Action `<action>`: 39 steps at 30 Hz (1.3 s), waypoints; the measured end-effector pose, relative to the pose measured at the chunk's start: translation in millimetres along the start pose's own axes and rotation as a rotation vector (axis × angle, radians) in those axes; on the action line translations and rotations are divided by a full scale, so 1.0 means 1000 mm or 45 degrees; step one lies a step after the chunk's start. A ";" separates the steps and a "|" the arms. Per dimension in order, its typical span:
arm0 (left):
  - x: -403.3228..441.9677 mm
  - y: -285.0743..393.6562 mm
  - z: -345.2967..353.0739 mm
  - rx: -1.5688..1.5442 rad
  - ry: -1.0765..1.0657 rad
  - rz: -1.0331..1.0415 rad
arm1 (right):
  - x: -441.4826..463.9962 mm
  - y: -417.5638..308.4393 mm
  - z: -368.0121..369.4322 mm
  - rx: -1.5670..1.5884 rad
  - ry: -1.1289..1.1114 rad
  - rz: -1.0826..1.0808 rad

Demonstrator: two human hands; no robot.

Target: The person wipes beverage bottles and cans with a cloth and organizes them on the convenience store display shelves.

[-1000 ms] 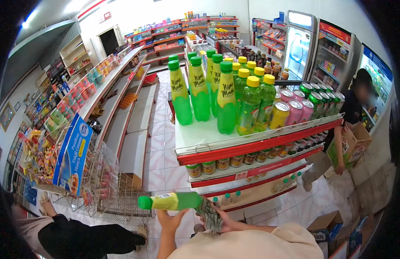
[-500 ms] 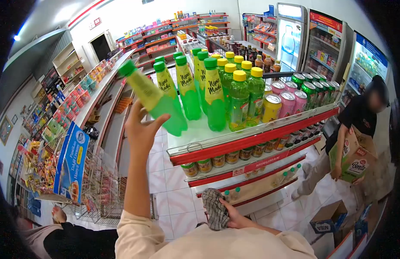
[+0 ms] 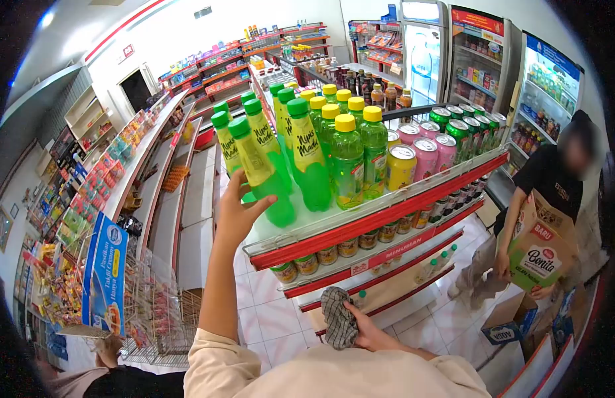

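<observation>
My left hand is at the near left corner of the top shelf, curled around the lower part of a green soda bottle with a yellow label and green cap. Its thumb crosses the front of the bottle; the fingers are at its left side, partly hidden. The bottle stands nearly upright on the white shelf, among several matching bottles. Low in front of my body, my right hand grips a crumpled grey checked cloth.
Yellow-capped bottles and cans stand to the right, behind a wire rail. A person at the right holds a cardboard carton. An open box sits below. A snack rack and another person's sleeve are at left.
My left hand has brought the tilted bottle down and right, to nearly upright on the shelf. The cloth stays in my right hand. The person at right has turned the carton.
</observation>
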State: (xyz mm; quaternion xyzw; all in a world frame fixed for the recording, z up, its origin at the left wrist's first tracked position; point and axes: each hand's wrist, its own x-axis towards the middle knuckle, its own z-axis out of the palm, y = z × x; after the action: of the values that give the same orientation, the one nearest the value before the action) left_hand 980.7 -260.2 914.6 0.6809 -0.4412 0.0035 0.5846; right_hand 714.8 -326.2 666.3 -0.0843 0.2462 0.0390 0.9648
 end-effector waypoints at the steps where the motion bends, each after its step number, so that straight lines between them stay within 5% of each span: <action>1: 0.000 -0.002 -0.001 -0.104 -0.077 -0.021 | 0.001 0.000 -0.001 -0.001 -0.002 -0.012; 4: -0.001 -0.019 0.001 -0.420 -0.122 0.002 | -0.001 -0.002 0.003 -0.025 0.003 -0.022; 10: -0.003 0.005 0.015 0.525 0.138 0.048 | 0.001 -0.001 0.001 -0.019 0.039 -0.015; 16: -0.001 0.002 0.008 0.115 0.123 0.057 | -0.002 -0.001 0.000 -0.024 0.022 -0.009; 19: -0.007 0.014 0.015 0.661 0.227 0.009 | 0.000 0.000 -0.004 -0.019 0.037 0.010; 28: -0.001 0.002 0.006 0.362 0.115 0.047 | -0.004 0.000 -0.004 -0.040 0.101 0.008; 31: -0.003 0.016 0.013 0.806 0.123 0.007 | -0.004 -0.001 -0.006 -0.011 0.070 0.037; 39: 0.007 -0.008 0.006 0.171 0.020 0.115 | -0.008 -0.002 -0.003 -0.004 0.093 0.006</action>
State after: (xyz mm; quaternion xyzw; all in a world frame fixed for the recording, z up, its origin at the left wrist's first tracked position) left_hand 986.2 -269.8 909.6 0.6980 -0.4656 0.0650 0.5403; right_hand 706.5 -329.4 667.8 -0.0864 0.2813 0.0384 0.9550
